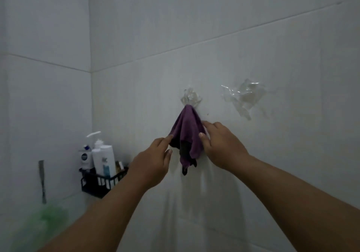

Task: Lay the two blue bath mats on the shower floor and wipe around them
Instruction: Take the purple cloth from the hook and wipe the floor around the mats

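A purple cloth (187,134) hangs bunched from a clear adhesive hook (190,97) on the white tiled wall straight ahead. My left hand (153,162) is at the cloth's lower left edge, fingers touching the fabric. My right hand (220,144) lies against the cloth's right side, thumb and fingers spread on it and the wall. Neither hand clearly grips the cloth. No blue bath mat and no shower floor are in sight.
A second clear hook (244,97), bare, sticks to the wall to the right. A black corner caddy (101,181) with several white bottles (104,160) hangs at the left. A green blur (42,224) fills the lower left corner.
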